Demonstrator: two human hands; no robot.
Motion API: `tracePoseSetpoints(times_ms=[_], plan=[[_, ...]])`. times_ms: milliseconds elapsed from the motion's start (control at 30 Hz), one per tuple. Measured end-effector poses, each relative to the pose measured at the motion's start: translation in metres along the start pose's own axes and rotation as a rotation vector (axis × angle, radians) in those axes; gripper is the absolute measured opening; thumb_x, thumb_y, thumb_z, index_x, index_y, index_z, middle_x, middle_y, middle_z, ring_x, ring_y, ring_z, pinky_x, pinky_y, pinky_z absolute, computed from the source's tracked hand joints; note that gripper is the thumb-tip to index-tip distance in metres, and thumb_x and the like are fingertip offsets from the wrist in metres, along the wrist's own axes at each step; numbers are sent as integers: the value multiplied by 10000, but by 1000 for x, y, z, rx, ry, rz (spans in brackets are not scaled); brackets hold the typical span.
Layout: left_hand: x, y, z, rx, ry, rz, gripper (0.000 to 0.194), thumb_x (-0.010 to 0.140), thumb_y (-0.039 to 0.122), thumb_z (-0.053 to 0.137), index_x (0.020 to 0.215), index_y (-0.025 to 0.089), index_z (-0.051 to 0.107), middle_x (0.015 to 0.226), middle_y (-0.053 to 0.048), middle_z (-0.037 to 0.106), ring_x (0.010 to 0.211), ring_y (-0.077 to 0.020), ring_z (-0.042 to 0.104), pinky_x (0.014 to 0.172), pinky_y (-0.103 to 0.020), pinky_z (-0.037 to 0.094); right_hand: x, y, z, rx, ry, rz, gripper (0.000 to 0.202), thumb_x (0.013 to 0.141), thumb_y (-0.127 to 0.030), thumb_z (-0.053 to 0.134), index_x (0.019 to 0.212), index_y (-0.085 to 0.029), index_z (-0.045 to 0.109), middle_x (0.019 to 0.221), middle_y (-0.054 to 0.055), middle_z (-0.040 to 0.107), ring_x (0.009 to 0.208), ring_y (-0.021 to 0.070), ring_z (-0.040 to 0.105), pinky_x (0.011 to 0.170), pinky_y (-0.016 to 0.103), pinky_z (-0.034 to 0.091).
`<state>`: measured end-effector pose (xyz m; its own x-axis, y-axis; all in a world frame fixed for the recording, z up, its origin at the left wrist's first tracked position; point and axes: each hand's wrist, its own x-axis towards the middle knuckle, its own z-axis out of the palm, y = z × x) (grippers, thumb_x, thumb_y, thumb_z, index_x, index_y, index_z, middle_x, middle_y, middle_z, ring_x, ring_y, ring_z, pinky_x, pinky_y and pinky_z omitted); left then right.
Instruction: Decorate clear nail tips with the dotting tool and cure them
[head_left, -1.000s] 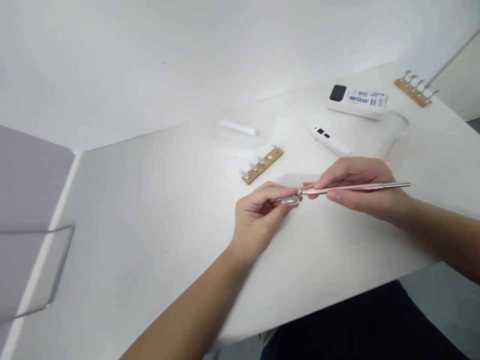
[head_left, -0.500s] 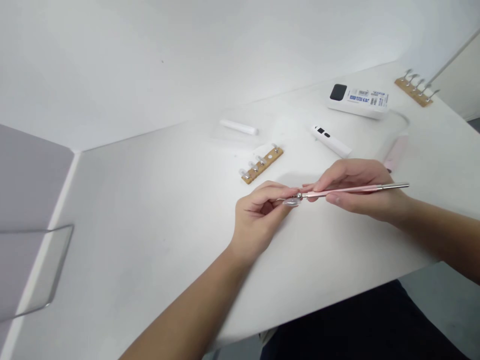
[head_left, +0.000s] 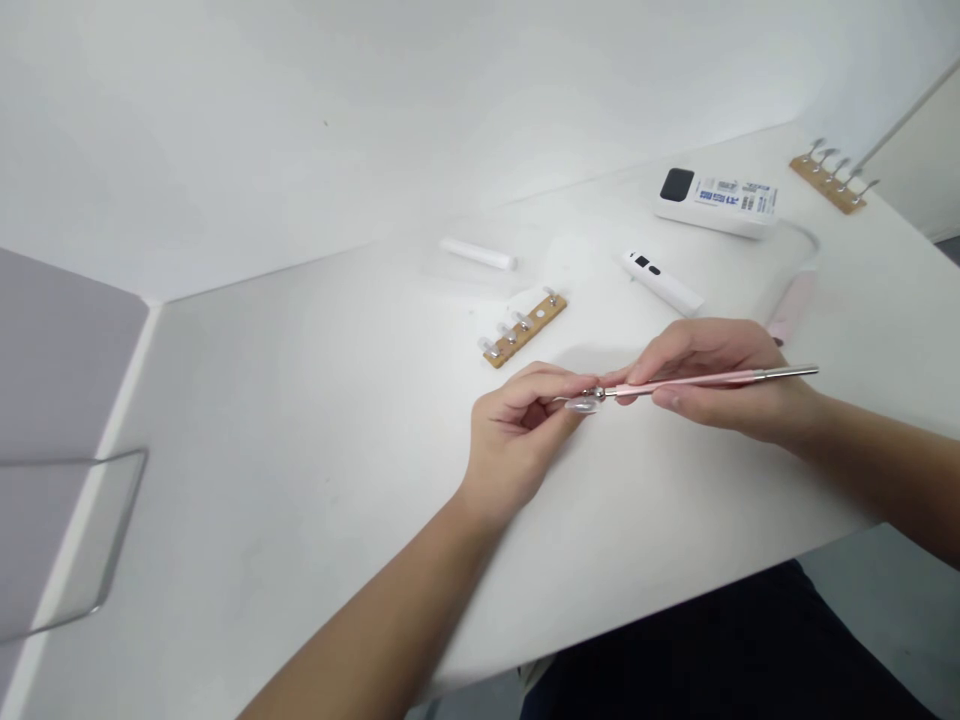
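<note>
My left hand (head_left: 517,430) pinches a small metal stand with a clear nail tip (head_left: 583,405) on it. In my right hand (head_left: 716,375) is a thin pink pen-like tool (head_left: 697,381) with a silver rear end, held nearly level. The tool's front end points left and meets the metal stand at my left fingertips. Just beyond my left hand, a wooden strip (head_left: 525,330) lies on the white table (head_left: 345,480) and carries several clear nail tips on metal stands.
A white capped tube (head_left: 478,253) lies behind the strip. Farther right are a white handheld device (head_left: 662,284), a white box with a dark square (head_left: 716,203), a pink object (head_left: 793,307) and another wooden strip (head_left: 827,184) with stands. A clear-edged panel (head_left: 97,540) is at left.
</note>
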<state>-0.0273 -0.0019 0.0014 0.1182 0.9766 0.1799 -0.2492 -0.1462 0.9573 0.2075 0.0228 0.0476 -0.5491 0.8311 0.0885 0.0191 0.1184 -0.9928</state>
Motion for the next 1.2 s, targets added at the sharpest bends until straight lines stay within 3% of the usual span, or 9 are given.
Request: tracePoseSetpoints(times_ms=[200, 333, 667, 900, 1200], plan=[[0, 1, 0, 24, -5, -10, 121, 858, 242, 883, 962, 303, 892, 835, -47, 776, 754, -147, 725, 690, -268, 616, 2, -3, 0, -2, 14, 18, 55, 936, -302, 787, 986, -283, 799, 883, 32, 806, 903, 205, 793, 793, 330, 653], [-1, 1, 1, 17, -2, -8, 121, 861, 236, 877, 960, 305, 890, 814, -44, 775, 758, -156, 731, 691, -278, 616, 2, -2, 1, -6, 34, -6, 80, 951, -250, 757, 998, -299, 799, 895, 24, 817, 879, 196, 797, 745, 311, 642], [-1, 3, 2, 24, 7, -39, 85, 841, 257, 889, 924, 276, 888, 801, -45, 767, 726, -157, 701, 675, -299, 610, 3, -4, 0, 51, 29, 5, 94, 951, -253, 771, 1019, -307, 806, 902, 19, 820, 817, 177, 778, 846, 356, 666], [-1, 5, 4, 21, 15, -65, 67, 824, 270, 907, 887, 265, 885, 751, -34, 751, 700, -149, 689, 647, -285, 594, 5, -7, 3, 87, 48, -8, 157, 945, -191, 765, 1005, -329, 812, 1029, 13, 853, 1000, 209, 825, 924, 367, 687], [-2, 4, 5, -49, 5, -63, 64, 838, 200, 892, 888, 236, 873, 767, -19, 774, 698, -131, 734, 685, -270, 646, 5, -3, 2, 53, 94, -3, 164, 930, -186, 781, 990, -334, 822, 985, 8, 850, 945, 201, 825, 840, 336, 697]])
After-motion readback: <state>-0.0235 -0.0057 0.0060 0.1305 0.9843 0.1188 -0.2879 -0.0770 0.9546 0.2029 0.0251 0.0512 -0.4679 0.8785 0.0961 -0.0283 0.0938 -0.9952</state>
